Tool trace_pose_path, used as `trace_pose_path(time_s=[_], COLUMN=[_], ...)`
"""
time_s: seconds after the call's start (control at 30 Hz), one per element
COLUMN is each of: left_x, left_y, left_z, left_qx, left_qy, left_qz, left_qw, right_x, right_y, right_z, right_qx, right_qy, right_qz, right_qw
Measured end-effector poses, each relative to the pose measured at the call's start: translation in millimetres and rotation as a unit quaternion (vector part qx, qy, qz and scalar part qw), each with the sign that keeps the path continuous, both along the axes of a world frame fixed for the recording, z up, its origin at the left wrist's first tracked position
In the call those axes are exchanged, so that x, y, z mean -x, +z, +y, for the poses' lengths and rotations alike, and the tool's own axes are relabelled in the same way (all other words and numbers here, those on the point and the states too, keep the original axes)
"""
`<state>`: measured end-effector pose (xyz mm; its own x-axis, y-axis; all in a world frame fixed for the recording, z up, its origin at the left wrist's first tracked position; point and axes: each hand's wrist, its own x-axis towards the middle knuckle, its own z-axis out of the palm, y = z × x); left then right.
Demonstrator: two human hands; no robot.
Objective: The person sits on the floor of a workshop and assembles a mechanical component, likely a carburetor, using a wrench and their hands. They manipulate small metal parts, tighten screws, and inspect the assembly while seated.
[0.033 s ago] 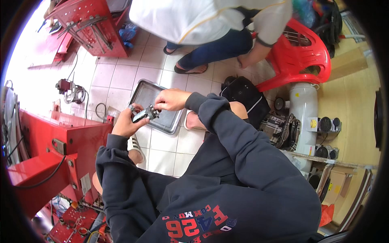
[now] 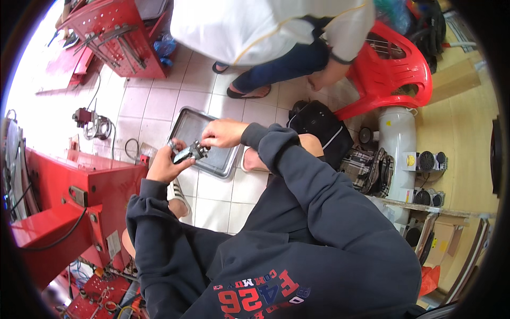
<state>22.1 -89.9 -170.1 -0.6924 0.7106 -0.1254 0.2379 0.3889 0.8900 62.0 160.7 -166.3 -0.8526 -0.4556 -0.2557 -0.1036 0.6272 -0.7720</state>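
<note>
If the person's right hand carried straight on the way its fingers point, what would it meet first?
The right hand points leftward at the small dark metal part that the left hand holds up over the metal tray. It would probably meet that part first; its fingertips look already on it, though depth is unclear.

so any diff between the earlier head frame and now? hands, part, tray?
Nothing visibly changed. The left hand holds the small metal part over the metal tray on the tiled floor, and the right hand pinches at the part's end, the same as in the earlier frame. The other person's hand by the red plastic chair is also where it was.
</note>
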Motion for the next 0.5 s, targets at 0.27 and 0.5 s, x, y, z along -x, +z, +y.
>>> trace_pose_path(time_s=[0.27, 0.5], left_x=[1.1, -0.2], left_y=[-13.0, -2.6], left_z=[-4.6, -11.6], left_qx=[0.024, 0.066], left_qy=[-0.043, -0.009], left_qz=[0.022, -0.044], left_qw=[0.999, 0.997], right_x=[2.8, 0.5], right_y=[-6.1, -7.5], right_z=[3.4, -5.1], right_qx=[-0.024, 0.014], right_qy=[0.024, 0.037], right_qz=[0.0, 0.017], right_qw=[0.999, 0.999])
